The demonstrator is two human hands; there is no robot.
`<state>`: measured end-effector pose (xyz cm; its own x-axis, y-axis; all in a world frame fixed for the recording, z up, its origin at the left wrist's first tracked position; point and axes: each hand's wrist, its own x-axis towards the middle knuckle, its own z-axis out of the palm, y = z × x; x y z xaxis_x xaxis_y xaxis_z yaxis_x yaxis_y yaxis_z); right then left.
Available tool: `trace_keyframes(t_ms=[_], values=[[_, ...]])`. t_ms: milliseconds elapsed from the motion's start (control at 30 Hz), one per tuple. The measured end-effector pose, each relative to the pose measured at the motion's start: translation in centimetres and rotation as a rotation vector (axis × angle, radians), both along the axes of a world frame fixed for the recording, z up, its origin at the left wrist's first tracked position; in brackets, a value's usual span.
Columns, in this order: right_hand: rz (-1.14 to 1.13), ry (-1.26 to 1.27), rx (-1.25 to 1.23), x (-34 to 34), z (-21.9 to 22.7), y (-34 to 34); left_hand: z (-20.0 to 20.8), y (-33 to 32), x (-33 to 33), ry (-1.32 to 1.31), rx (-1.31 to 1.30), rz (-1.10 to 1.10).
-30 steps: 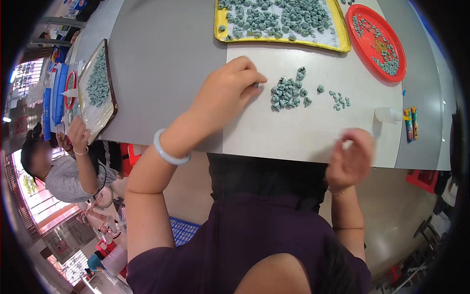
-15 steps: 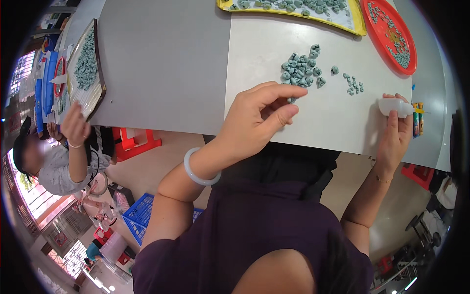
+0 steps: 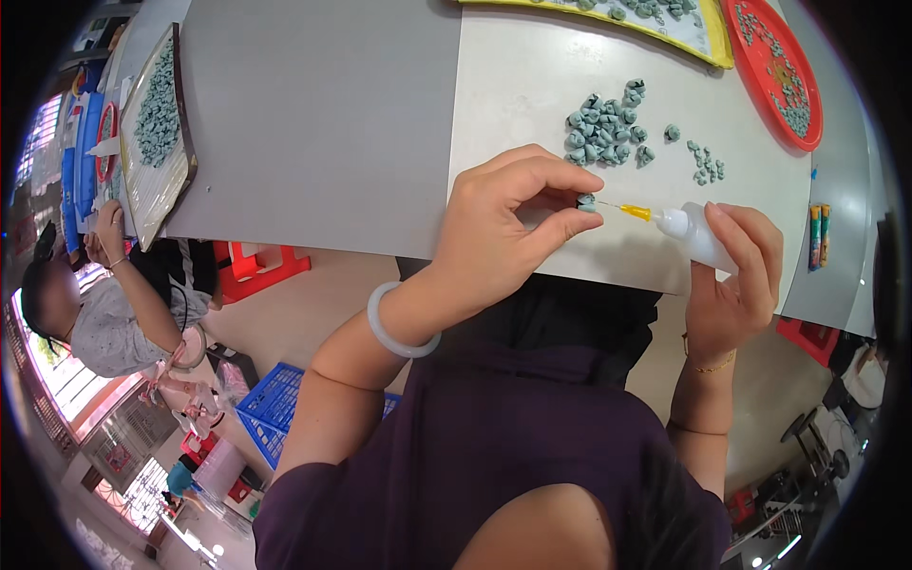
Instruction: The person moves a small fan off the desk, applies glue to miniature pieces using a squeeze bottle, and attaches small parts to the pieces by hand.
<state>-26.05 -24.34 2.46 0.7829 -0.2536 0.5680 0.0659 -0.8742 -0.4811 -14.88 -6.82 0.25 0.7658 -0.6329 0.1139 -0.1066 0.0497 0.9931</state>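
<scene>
Between thumb and forefinger, my left hand [image 3: 518,214] pinches a small grey-green molded piece [image 3: 587,202] above the near part of the table. My right hand [image 3: 741,271] grips a white squeeze bottle [image 3: 701,236] with a yellow needle tip [image 3: 635,212]. The thin needle points left, its end at or very near the pinched piece; I cannot tell whether they touch. Just beyond my left hand lies a pile of similar grey-green pieces [image 3: 603,131], with one single piece [image 3: 672,133] apart to its right. Farther right is a cluster of smaller grey-green bits [image 3: 705,163].
A yellow-edged tray [image 3: 655,40] and a red oval tray [image 3: 809,141] stand at the far right, both holding grey-green pieces. Two colorful tubes [image 3: 819,237] lie right of my right hand. At left, another person [image 3: 128,304] sits by a tray of pieces [image 3: 157,185].
My right hand has brought the bottle leftward from the table's right side, turning its needle toward my left hand. The other person's raised hand has moved down and left, away from their tray.
</scene>
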Motion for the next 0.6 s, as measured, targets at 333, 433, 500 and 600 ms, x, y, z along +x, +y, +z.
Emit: trace_keyframes(t_ms=[333, 433, 500, 600], values=[[0.000, 0.000, -0.214, -0.10, 0.65, 0.33, -0.12, 0.04, 0.04, 0.002, -0.007, 0.002], [-0.001, 0.003, -0.210, -0.20, 0.77, 0.24, -0.09, -0.03, 0.11, -0.019, 0.000, -0.008], [-0.003, 0.004, -0.219, -0.21, 0.70, 0.19, -0.12, -0.03, 0.10, -0.020, 0.002, -0.006], [0.001, -0.005, -0.214, -0.10, 0.63, 0.27, -0.09, -0.03, 0.08, -0.024, 0.005, -0.004]])
